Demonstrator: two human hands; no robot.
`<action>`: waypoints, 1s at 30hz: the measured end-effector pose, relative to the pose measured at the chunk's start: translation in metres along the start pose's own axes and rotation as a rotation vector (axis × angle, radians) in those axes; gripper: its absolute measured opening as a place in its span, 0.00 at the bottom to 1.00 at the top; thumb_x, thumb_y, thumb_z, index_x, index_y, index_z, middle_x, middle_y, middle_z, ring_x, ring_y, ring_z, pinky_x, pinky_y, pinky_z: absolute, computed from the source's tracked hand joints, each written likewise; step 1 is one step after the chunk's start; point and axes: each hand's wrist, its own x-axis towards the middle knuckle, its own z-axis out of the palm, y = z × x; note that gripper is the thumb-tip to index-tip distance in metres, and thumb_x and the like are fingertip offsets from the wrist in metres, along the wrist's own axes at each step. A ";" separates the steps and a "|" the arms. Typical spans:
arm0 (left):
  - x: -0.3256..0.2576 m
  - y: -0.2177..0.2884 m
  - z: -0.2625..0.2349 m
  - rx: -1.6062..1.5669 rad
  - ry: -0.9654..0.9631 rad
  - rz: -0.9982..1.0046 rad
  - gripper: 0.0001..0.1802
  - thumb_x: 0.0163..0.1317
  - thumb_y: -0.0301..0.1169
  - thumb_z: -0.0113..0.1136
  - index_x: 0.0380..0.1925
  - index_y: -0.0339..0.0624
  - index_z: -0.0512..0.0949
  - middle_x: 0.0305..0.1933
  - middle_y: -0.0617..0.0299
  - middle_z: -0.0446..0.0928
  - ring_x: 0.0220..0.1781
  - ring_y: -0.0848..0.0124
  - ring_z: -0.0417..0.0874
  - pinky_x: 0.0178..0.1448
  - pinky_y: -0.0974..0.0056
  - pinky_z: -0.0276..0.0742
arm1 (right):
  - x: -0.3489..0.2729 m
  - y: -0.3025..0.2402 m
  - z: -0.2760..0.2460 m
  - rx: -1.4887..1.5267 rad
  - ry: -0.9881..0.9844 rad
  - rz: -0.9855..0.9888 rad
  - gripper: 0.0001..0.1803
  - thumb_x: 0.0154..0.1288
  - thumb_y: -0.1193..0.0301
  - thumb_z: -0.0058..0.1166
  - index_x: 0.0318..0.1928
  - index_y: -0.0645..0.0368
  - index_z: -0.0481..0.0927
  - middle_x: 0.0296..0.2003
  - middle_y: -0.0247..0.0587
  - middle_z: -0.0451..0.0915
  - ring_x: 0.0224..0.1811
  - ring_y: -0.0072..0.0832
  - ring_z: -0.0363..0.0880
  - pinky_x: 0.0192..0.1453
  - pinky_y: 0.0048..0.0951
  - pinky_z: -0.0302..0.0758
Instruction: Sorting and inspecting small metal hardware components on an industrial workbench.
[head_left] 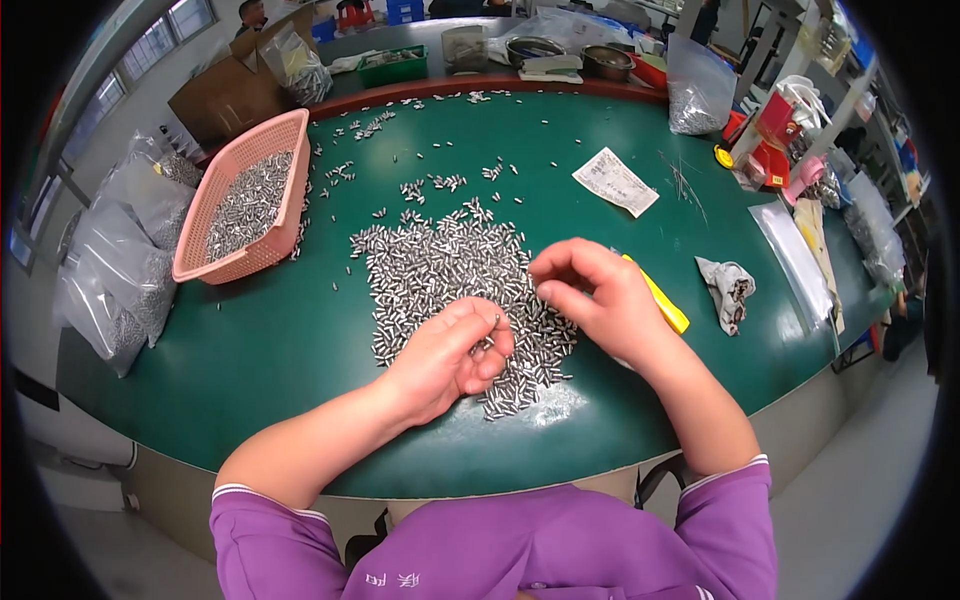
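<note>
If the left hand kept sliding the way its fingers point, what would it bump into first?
The left hand points up and to the right, toward the right hand. It would probably push through the pile of small metal pins first, then meet the right hand's fingers. Depth is hard to judge.

the person wears a purple short-sleeved top [560, 545] with thin white piping along each sleeve hem and small white stitched characters low on the chest. both forearms are bare, with no gloves, watch or rings visible on the left hand [450, 355] or right hand [600, 300].
</note>
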 end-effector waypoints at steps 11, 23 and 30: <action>0.003 -0.001 -0.011 -0.024 -0.065 0.024 0.09 0.62 0.28 0.47 0.42 0.41 0.65 0.35 0.61 0.71 0.29 0.77 0.72 0.29 0.73 0.71 | 0.002 -0.017 0.006 0.135 -0.154 0.068 0.11 0.55 0.83 0.52 0.40 0.63 0.75 0.38 0.36 0.77 0.41 0.21 0.76 0.46 0.23 0.74; 0.004 -0.003 -0.006 0.012 -0.097 0.011 0.06 0.66 0.32 0.45 0.38 0.42 0.65 0.31 0.63 0.70 0.23 0.79 0.69 0.23 0.75 0.66 | -0.005 -0.007 0.020 -0.194 0.122 -0.284 0.14 0.52 0.81 0.53 0.41 0.56 0.77 0.35 0.40 0.78 0.38 0.35 0.77 0.40 0.30 0.75; 0.003 -0.002 -0.006 0.053 -0.102 0.014 0.08 0.68 0.34 0.41 0.37 0.42 0.67 0.31 0.63 0.70 0.23 0.79 0.69 0.23 0.75 0.67 | -0.013 0.013 0.007 -0.387 -0.135 -0.162 0.11 0.48 0.78 0.57 0.36 0.60 0.78 0.33 0.41 0.76 0.36 0.35 0.76 0.40 0.31 0.74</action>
